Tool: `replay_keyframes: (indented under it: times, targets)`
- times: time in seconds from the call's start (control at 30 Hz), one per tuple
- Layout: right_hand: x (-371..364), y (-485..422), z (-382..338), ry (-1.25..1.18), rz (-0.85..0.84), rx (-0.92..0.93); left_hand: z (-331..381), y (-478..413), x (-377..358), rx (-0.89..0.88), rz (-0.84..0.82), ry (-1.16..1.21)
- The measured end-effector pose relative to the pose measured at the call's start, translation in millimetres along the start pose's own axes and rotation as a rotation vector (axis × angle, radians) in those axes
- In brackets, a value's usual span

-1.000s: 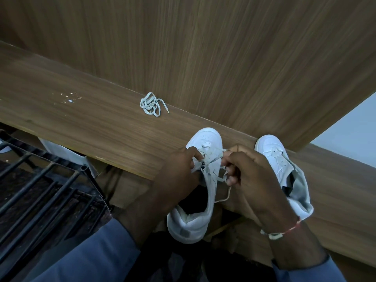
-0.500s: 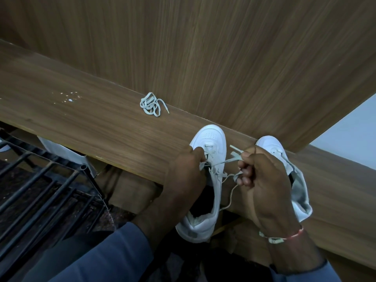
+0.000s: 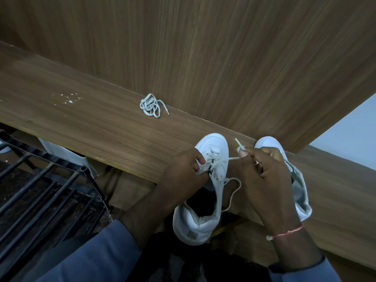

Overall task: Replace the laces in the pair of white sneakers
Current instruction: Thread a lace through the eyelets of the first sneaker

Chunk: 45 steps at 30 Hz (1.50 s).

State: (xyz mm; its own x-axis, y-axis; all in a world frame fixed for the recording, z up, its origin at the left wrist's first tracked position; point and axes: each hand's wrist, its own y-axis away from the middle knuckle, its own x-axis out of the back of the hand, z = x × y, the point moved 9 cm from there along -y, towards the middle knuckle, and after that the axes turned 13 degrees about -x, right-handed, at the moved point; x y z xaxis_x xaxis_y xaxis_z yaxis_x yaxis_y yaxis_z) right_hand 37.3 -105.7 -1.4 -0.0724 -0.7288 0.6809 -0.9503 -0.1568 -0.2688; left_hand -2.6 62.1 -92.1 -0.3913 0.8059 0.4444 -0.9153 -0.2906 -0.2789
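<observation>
The lace (image 3: 234, 158) is pinched by the right hand (image 3: 268, 180) and the nearer sneaker (image 3: 213, 142) gripped by the left hand (image 3: 183, 174) (lacing judged partway); a bundled lace (image 3: 150, 107) lies unused.

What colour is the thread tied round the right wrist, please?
The wrist thread is red, pale-knotted; head view.

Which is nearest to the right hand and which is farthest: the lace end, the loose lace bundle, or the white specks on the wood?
1. Lace end: pinched by the right hand itself, sticking up above the thumb.
2. Loose lace bundle: on the wooden ledge, up and to the left.
3. White specks: farthest left on the same ledge.
</observation>
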Motion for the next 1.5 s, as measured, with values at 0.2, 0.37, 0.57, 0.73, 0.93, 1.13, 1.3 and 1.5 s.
replay_keyframes:
  times: [0.2, 0.37, 0.57, 0.73, 0.93, 1.13, 1.3, 1.5]
  targets:
    - [18, 1, 3, -0.258, 0.106, -0.107, -8, 4, 10, 0.094, -0.066, 0.186]
    - [4, 3, -6, -0.096, 0.094, -0.029, -15, 9, 2, 0.267, -0.145, 0.440]
    - [-31, 12, -5, 0.018, -0.115, 0.108, -24, 12, -2, 0.384, -0.155, 0.535]
    - [-46, 18, -5, 0.103, -0.193, 0.074, -31, 12, -3, 0.400, -0.163, 0.522]
    - [-54, 19, -8, 0.210, -0.182, -0.024, -28, 11, -5, 0.383, -0.166, 0.529]
    - [-63, 21, -15, 0.438, -0.165, -0.060, -26, 11, -4, 0.368, -0.172, 0.530]
    - [-72, 25, -11, 0.358, -0.200, -0.046, -24, 11, -5, 0.405, -0.166, 0.632]
    - [-74, 26, -9, 0.303, -0.230, -0.030, -27, 18, -14, 0.531, -0.100, 0.718]
